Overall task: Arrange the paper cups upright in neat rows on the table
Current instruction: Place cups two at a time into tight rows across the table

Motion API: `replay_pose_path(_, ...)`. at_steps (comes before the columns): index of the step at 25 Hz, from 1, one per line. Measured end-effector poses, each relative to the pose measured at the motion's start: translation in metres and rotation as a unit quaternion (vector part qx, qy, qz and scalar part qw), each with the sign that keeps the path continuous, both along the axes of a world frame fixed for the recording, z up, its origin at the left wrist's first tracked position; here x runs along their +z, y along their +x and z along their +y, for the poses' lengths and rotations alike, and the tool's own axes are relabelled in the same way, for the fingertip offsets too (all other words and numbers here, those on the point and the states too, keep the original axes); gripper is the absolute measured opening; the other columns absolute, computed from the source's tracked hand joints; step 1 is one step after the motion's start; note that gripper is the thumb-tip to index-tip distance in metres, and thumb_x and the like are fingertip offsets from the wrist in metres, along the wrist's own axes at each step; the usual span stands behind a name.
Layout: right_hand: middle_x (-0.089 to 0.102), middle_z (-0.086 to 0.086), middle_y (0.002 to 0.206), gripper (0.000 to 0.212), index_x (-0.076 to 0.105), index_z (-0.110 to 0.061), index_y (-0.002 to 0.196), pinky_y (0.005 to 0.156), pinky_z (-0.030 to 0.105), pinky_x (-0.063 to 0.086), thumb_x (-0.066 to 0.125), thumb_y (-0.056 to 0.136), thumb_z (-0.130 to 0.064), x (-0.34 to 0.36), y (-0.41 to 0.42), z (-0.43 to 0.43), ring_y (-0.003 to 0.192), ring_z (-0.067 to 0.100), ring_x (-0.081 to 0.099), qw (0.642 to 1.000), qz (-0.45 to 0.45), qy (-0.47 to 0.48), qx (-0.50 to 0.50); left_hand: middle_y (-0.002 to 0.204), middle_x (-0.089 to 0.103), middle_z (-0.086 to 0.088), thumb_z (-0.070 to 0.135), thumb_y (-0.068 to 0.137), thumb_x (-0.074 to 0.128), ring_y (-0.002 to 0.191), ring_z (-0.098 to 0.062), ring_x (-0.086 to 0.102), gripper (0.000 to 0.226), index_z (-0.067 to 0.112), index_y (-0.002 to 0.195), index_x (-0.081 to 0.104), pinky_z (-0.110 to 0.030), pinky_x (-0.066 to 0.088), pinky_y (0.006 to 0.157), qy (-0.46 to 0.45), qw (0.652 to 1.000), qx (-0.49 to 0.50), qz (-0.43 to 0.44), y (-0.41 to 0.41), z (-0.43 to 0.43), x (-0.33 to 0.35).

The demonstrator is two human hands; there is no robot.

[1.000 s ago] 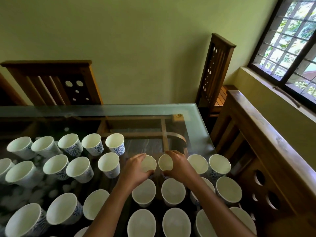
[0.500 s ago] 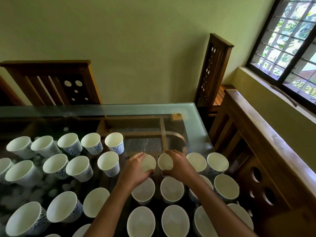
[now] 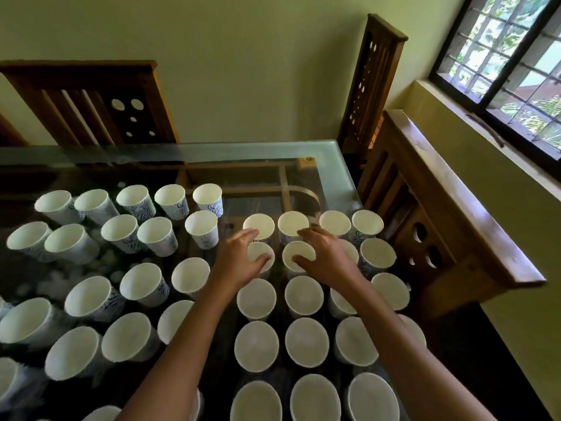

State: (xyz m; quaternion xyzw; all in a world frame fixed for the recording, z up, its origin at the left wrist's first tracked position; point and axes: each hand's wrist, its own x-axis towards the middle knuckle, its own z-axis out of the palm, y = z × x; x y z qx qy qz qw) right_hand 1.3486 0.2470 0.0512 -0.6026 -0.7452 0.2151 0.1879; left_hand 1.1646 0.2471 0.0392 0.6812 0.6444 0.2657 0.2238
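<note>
Reaching toward 12 o'clock, the left hand [image 3: 236, 264] curls round one paper cup [image 3: 258, 253], the right hand [image 3: 331, 259] round the neighbouring cup [image 3: 299, 250] at its 3 o'clock.

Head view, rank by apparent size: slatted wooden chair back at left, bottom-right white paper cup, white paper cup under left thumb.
1. slatted wooden chair back
2. bottom-right white paper cup
3. white paper cup under left thumb
Cups probably identical; nearness differs.
</note>
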Motion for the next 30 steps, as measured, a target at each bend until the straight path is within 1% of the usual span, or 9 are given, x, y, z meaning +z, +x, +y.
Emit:
replay_pose_path(3,0.048,0.004,0.137,0.055,0.048,-0.014,0.133,0.093,0.03,0.045,0.069,0.083,-0.024,0.004,0.004,-0.055,0.12,0.021,0.049,1.0,0.002,-0.011,0.005,0.134,0.053,-0.008,0.025,0.078,0.072,0.122,-0.026,0.05,0.056,0.009,0.128,0.053,-0.035,0.04,0.1,0.003,0.999,-0.035,-0.004,0.002,-0.05,0.007)
replay_pose_path(7,0.053,0.004,0.131,0.054,0.05,-0.013,0.131,0.086,0.023,0.042,0.069,0.083,-0.027,0.017,0.013,-0.12,0.112,0.02,0.053,1.0,-0.012,-0.003,0.01,0.135,0.051,-0.008,0.024,0.079,0.072,0.124,-0.024,0.048,0.057,0.009,0.13,0.051,-0.03,0.037,0.101,0.0,0.999,-0.046,-0.002,0.01,-0.122,0.015)
replay_pose_path(10,0.059,0.005,0.122,0.05,0.055,-0.012,0.126,0.085,0.027,0.048,0.072,0.08,-0.027,0.019,0.023,-0.175,0.107,0.022,0.057,1.0,0.0,0.005,0.021,0.135,0.051,-0.009,0.022,0.079,0.072,0.124,-0.024,0.048,0.056,0.008,0.129,0.052,-0.026,0.034,0.101,-0.005,0.999,-0.035,-0.012,0.019,-0.186,0.014)
replay_pose_path(13,0.059,0.004,0.122,0.05,0.054,-0.014,0.127,0.084,0.023,0.045,0.07,0.082,-0.027,0.018,0.037,-0.226,0.107,0.021,0.056,1.0,0.007,-0.016,0.021,0.136,0.05,-0.007,0.024,0.08,0.071,0.126,-0.022,0.045,0.056,0.01,0.13,0.051,-0.028,0.032,0.104,-0.014,1.0,-0.028,0.0,0.031,-0.242,0.005)
replay_pose_path(15,0.058,0.004,0.126,0.05,0.055,-0.012,0.127,0.088,0.023,0.041,0.07,0.081,-0.026,0.013,0.046,-0.254,0.113,0.022,0.055,1.0,0.016,-0.018,0.011,0.137,0.049,-0.008,0.024,0.08,0.071,0.127,-0.022,0.044,0.055,0.009,0.129,0.052,-0.027,0.029,0.106,-0.029,0.999,-0.024,0.005,0.034,-0.272,-0.003)
replay_pose_path(18,0.051,-0.001,0.136,0.053,0.05,-0.017,0.132,0.089,0.018,0.035,0.067,0.084,-0.031,0.005,0.056,-0.29,0.12,0.018,0.05,0.999,-0.026,-0.033,0.015,0.134,0.052,-0.009,0.022,0.078,0.072,0.126,-0.024,0.046,0.055,0.006,0.127,0.053,-0.025,0.029,0.104,-0.04,0.999,-0.013,0.011,0.036,-0.308,-0.013)
replay_pose_path(22,0.048,0.001,0.139,0.056,0.048,-0.018,0.133,0.098,0.027,0.039,0.069,0.083,-0.029,-0.011,0.065,-0.317,0.121,0.02,0.048,0.999,-0.028,-0.046,0.008,0.136,0.05,-0.005,0.027,0.079,0.071,0.128,-0.018,0.043,0.058,0.01,0.131,0.05,-0.024,0.027,0.107,-0.056,0.998,-0.039,0.016,0.045,-0.334,-0.022)
replay_pose_path(25,0.044,0.001,0.142,0.059,0.045,-0.018,0.135,0.103,0.031,0.038,0.07,0.082,-0.027,-0.021,0.068,-0.324,0.126,0.02,0.043,0.998,-0.036,-0.052,-0.017,0.14,0.045,-0.003,0.031,0.081,0.069,0.131,-0.016,0.038,0.063,0.013,0.135,0.044,-0.027,0.026,0.11,-0.063,0.996,-0.059,0.031,0.053,-0.333,-0.026)
replay_pose_path(30,0.039,0.0,0.145,0.068,0.04,-0.019,0.138,0.104,0.036,0.038,0.072,0.079,-0.032,-0.025,0.071,-0.326,0.13,0.02,0.04,0.996,-0.031,-0.063,-0.052,0.147,0.034,-0.001,0.037,0.082,0.066,0.136,-0.016,0.029,0.071,0.015,0.141,0.034,-0.027,0.021,0.111,-0.072,0.992,-0.075,0.066,0.063,-0.323,-0.024)
